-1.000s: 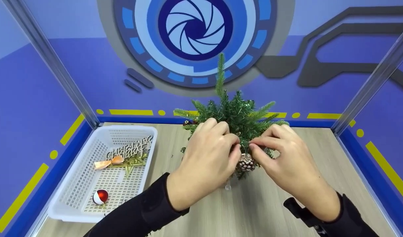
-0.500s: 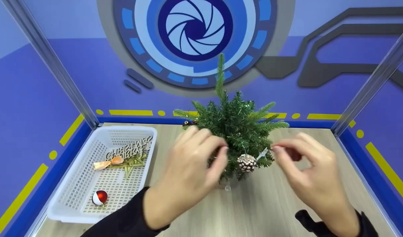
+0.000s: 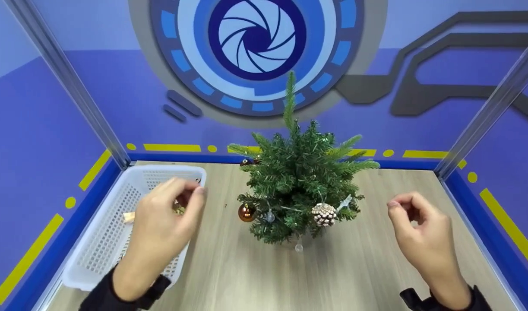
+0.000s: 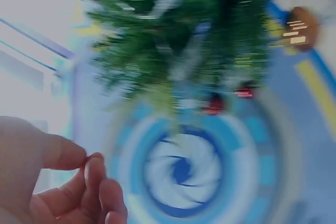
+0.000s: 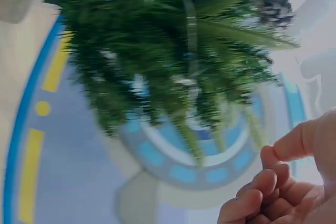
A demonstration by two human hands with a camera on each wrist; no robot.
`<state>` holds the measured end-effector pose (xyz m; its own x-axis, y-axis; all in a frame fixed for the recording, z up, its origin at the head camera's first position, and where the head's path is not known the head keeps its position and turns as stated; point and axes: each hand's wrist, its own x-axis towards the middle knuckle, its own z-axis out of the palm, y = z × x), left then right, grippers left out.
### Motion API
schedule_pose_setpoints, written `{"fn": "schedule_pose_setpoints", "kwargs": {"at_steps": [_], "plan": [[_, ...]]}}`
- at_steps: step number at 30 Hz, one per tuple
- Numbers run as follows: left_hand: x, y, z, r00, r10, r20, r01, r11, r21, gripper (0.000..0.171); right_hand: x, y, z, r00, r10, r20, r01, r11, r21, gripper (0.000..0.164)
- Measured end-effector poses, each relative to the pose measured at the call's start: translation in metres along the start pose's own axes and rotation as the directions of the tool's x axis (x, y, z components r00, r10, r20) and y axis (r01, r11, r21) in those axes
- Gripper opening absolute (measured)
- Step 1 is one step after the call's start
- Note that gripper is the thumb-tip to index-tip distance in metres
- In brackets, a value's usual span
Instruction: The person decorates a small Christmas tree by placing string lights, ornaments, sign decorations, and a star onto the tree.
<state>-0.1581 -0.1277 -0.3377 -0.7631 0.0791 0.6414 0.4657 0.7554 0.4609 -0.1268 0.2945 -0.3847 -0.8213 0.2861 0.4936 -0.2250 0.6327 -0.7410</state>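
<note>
A small artificial Christmas tree stands mid-table. On its front hang a frosted pinecone, and an amber ball is at its left. My left hand is over the white basket, its fingers loosely bent with thumb and forefinger tips together; nothing shows between them in the left wrist view. It hides most of what lies inside. To the right of the tree, apart from it, is my right hand, also loosely curled, with no object visible in its fingers.
The perforated white basket stands at the left of the wooden table; an orange bow end peeks out beside my hand. Clear bulbs, one being a small bulb, hang low on the tree. Blue printed panels enclose the back and sides.
Both hands have drawn away from the tree front, leaving the pinecone hanging there. My left hand has moved left over the basket, my right hand out to the right.
</note>
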Motion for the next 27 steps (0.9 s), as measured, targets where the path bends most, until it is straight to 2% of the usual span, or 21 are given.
{"fn": "schedule_pose_setpoints", "kwargs": {"at_steps": [3,5,6,8,10,13,17,20,23,25,27], "plan": [[-0.007,-0.036,0.004,0.992,-0.115,0.054,0.113,0.993,0.034,0.007,-0.003,0.021,0.009,0.996,0.064,0.064,-0.059,0.995,-0.076,0.008],[-0.01,-0.062,0.003,0.973,-0.197,0.12,0.189,0.979,0.081,0.017,-0.005,0.036,0.017,0.988,0.082,0.132,-0.067,0.991,-0.113,0.012],[-0.012,-0.075,0.002,0.957,-0.238,0.165,0.223,0.969,0.106,0.022,-0.006,0.044,0.021,0.981,0.087,0.171,-0.066,0.99,-0.124,0.014],[-0.015,-0.101,-0.002,0.916,-0.305,0.261,0.264,0.948,0.178,0.036,-0.009,0.061,0.03,0.966,0.089,0.241,-0.051,0.986,-0.158,0.016],[-0.019,-0.125,-0.006,0.867,-0.352,0.351,0.276,0.928,0.25,0.048,-0.013,0.076,0.038,0.957,0.082,0.278,-0.03,0.982,-0.185,0.015],[-0.027,-0.159,-0.011,0.8,-0.39,0.455,0.251,0.907,0.338,0.059,-0.02,0.095,0.048,0.953,0.056,0.299,0.011,0.976,-0.219,0.012],[-0.039,-0.194,-0.014,0.703,-0.427,0.568,0.211,0.889,0.406,0.058,-0.027,0.109,0.055,0.94,0.063,0.334,0.015,0.974,-0.227,0.01],[-0.046,-0.209,-0.015,0.62,-0.459,0.637,0.182,0.873,0.452,0.056,-0.03,0.113,0.057,0.927,0.093,0.364,-0.005,0.972,-0.235,0.009],[-0.049,-0.217,-0.015,0.544,-0.477,0.69,0.165,0.867,0.47,0.056,-0.031,0.115,0.059,0.924,0.101,0.368,-0.014,0.973,-0.231,0.009],[-0.05,-0.219,-0.015,0.507,-0.477,0.718,0.16,0.871,0.465,0.056,-0.031,0.115,0.061,0.924,0.102,0.368,-0.016,0.973,-0.23,0.008],[-0.049,-0.22,-0.015,0.483,-0.467,0.741,0.155,0.878,0.452,0.059,-0.031,0.115,0.063,0.922,0.105,0.374,-0.019,0.974,-0.226,0.009]]}}
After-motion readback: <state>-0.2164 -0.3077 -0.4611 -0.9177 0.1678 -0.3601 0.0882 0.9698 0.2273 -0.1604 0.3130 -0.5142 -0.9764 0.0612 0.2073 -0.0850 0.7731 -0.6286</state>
